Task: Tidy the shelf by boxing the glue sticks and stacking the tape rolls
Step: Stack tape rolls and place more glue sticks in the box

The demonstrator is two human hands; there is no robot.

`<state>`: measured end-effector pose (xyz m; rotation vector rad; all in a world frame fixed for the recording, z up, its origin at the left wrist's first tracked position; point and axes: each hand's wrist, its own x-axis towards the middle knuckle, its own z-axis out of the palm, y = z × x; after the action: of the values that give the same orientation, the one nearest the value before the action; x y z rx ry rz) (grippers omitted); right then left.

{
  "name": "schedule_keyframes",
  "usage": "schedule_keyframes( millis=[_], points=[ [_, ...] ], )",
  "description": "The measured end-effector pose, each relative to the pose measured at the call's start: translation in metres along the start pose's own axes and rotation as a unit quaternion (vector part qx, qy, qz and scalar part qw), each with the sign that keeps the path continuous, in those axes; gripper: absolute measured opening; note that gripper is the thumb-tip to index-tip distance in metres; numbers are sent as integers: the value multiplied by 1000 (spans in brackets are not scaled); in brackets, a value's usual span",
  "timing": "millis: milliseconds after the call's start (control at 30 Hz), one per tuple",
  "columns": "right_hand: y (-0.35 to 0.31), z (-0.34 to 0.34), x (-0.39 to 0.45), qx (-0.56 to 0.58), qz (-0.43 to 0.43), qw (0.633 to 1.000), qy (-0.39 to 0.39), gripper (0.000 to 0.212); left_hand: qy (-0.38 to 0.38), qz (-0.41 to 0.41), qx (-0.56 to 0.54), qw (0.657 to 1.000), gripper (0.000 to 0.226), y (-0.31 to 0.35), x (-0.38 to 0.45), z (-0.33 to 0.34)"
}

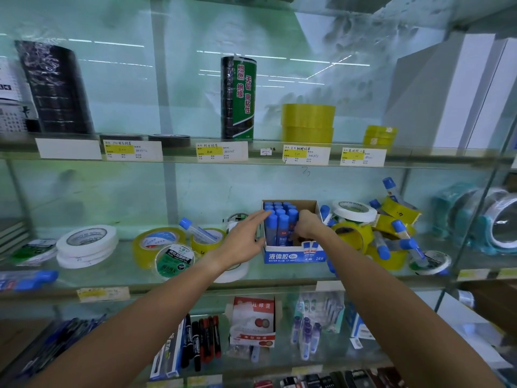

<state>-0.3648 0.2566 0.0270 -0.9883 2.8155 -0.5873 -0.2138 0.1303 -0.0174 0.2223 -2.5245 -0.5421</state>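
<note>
Left hand (240, 242) lying spread against the box (293, 254); right hand (307, 226) pinching a light, slippery glue stick (282, 228) by its barrel

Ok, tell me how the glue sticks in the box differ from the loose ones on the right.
The boxed sticks stand upright, packed in rows with caps up; the loose sticks lie tilted every which way. The boxed ones sit inside the box; the loose ones rest among yellow tape rolls. Both have blue caps.
</note>
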Motion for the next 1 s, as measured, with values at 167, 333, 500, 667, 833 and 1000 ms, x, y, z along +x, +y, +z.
schedule_keyframes(
  millis=[167,333,500,667,833,1000],
  points=[
    [-13,-15,-7,25,-1,998,51,39,24,12,9,1000,61,-5,-1,-6],
    [-40,-18,-15,-78,-83,978,173,53,36,-4,20,999,52,-19,-10,-30],
    [-98,-2,-24,-61,-182,964,184,57,62,-31,43,997,39,-46,-33,-71],
    [-145,30,-31,-1,-247,957,152,50,69,-75,91,991,26,-86,-61,-112],
    [-183,69,-45,37,-292,950,107,44,58,-128,138,980,17,-123,-105,-159],
    [-207,101,-58,14,-322,944,76,34,23,-227,209,951,27,-170,-145,-203]
  ],
)
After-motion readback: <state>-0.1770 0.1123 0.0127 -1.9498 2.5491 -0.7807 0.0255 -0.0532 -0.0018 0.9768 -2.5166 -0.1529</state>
